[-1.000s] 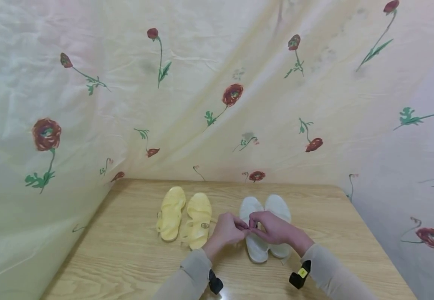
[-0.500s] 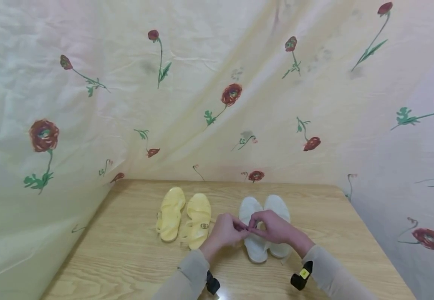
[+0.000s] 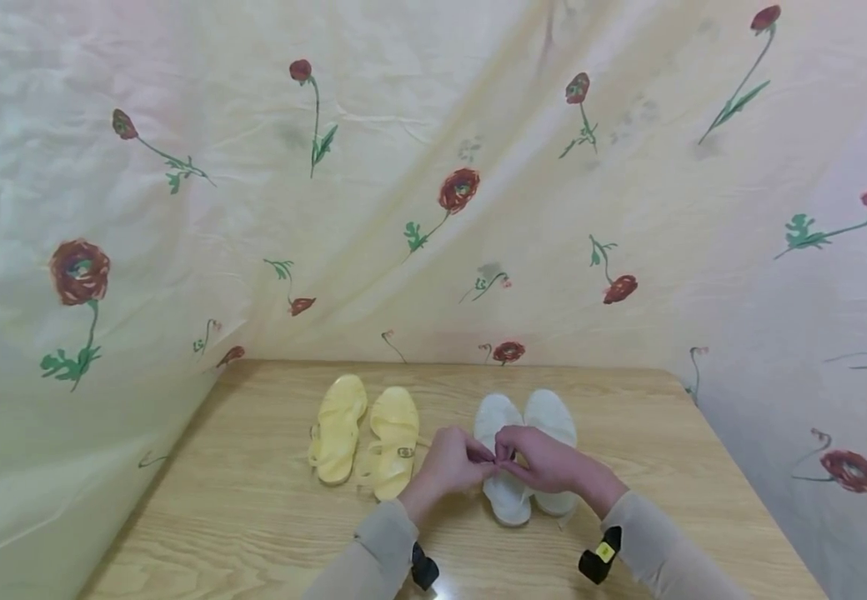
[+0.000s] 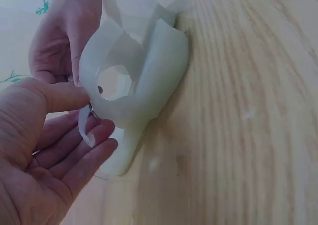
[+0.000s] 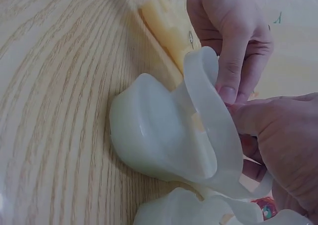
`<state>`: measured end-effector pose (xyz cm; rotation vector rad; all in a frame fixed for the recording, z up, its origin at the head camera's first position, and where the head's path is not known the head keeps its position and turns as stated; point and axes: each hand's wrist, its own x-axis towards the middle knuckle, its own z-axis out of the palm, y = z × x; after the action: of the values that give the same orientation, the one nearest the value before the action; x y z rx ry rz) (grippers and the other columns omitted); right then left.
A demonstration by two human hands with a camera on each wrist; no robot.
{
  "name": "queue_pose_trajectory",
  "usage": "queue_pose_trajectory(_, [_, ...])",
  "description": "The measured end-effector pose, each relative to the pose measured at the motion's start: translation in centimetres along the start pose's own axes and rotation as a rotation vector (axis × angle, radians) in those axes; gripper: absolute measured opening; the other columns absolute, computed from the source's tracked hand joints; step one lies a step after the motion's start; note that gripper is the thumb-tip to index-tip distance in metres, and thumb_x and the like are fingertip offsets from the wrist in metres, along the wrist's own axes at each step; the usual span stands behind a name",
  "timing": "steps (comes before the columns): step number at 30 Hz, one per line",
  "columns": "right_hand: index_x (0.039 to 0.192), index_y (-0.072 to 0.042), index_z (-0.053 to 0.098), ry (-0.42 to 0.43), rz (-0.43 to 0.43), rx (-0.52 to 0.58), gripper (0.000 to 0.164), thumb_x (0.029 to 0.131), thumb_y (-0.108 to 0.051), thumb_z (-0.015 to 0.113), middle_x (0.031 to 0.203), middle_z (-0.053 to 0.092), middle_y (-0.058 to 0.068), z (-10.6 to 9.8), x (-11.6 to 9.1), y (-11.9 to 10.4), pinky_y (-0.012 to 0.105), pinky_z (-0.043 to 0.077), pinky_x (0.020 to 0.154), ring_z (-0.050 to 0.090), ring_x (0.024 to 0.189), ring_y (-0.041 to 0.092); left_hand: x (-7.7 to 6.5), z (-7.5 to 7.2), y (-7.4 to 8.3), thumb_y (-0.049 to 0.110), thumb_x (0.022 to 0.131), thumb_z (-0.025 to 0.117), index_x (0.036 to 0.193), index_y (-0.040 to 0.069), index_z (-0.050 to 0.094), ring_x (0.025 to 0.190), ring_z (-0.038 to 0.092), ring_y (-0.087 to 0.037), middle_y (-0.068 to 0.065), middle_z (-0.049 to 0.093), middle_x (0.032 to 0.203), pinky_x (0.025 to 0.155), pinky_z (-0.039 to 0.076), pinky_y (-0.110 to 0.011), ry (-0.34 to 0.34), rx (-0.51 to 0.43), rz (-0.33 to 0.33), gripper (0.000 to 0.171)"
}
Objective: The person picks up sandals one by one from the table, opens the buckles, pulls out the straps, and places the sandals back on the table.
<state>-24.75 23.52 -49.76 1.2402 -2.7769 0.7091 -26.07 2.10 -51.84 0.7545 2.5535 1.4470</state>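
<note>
A pair of white sandals stands under my hands in the head view: the left one (image 3: 508,500) and the right one (image 3: 551,408). My left hand (image 3: 448,461) pinches the strap of the left sandal at its small metal buckle (image 4: 93,111), thumb above and fingers below. A curled strap end (image 4: 86,129) sticks out between those fingers. Meeting it from the other side, my right hand (image 3: 551,461) pinches the same strap with thumb and forefinger. The strap (image 5: 221,135) arches over the heel in the right wrist view. Where the fingertips meet, the strap is partly hidden.
Two yellow sandals, one (image 3: 338,429) at the far left and one (image 3: 394,417) nearer my left hand, stand on the wooden table (image 3: 253,517). A flowered cloth (image 3: 373,208) hangs behind the table and along both sides.
Both hands stay at the strap with only slight finger motion. The head view has shifted a little, and the sandals keep their places on the table.
</note>
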Motion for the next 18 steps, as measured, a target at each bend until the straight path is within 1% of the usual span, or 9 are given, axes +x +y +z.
queue_pose_trajectory(3, [0.091,-0.019,0.064,-0.015,-0.021,-0.026,0.019,0.098,-0.004,0.073,0.090,0.066,-0.012,0.04,-0.15,0.04,0.028,0.059,0.077,0.062,0.086,-0.001,-0.22,-0.28,-0.36,0.015,0.085,0.087,0.086,0.010,0.086,0.066,0.063,0.006,0.001,0.082,0.080,0.062,0.054,-0.015,-0.006,-0.009,-0.003,0.005])
queue_pose_trajectory(8, [0.090,-0.020,0.064,0.007,-0.059,-0.061,0.020,0.097,-0.003,0.073,0.089,0.066,-0.012,-0.03,0.24,0.36,0.028,0.057,0.077,0.061,0.085,0.001,-0.40,-0.90,-0.72,0.014,0.085,0.089,0.086,0.009,0.085,0.068,0.066,0.001,-0.002,0.082,0.082,0.065,0.056,-0.017,0.013,-0.030,-0.019,0.006])
queue_pose_trajectory(11, [0.090,-0.019,0.065,0.047,-0.058,-0.048,0.020,0.095,-0.002,0.074,0.089,0.068,-0.011,0.05,0.33,0.58,0.030,0.059,0.077,0.064,0.086,0.003,-0.46,-0.93,-0.82,0.016,0.084,0.090,0.086,0.009,0.085,0.067,0.066,0.001,-0.002,0.082,0.080,0.063,0.056,-0.018,0.015,-0.050,-0.035,0.009])
queue_pose_trajectory(14, [0.092,-0.019,0.070,0.104,-0.040,-0.023,0.018,0.091,-0.003,0.078,0.090,0.072,-0.012,0.25,0.16,0.82,0.033,0.060,0.079,0.068,0.086,0.005,-0.52,-0.76,-0.85,0.016,0.085,0.090,0.087,0.009,0.085,0.066,0.067,0.001,-0.001,0.082,0.080,0.063,0.056,-0.017,0.008,-0.071,-0.044,0.009])
queue_pose_trajectory(18, [0.094,-0.024,0.076,0.161,-0.028,-0.003,0.016,0.091,-0.010,0.082,0.090,0.075,-0.017,0.39,0.28,0.99,0.034,0.055,0.083,0.068,0.086,0.007,-0.49,-0.57,-0.85,0.014,0.085,0.090,0.088,0.010,0.085,0.067,0.068,0.001,-0.001,0.082,0.081,0.064,0.057,-0.017,0.016,-0.077,-0.033,0.007])
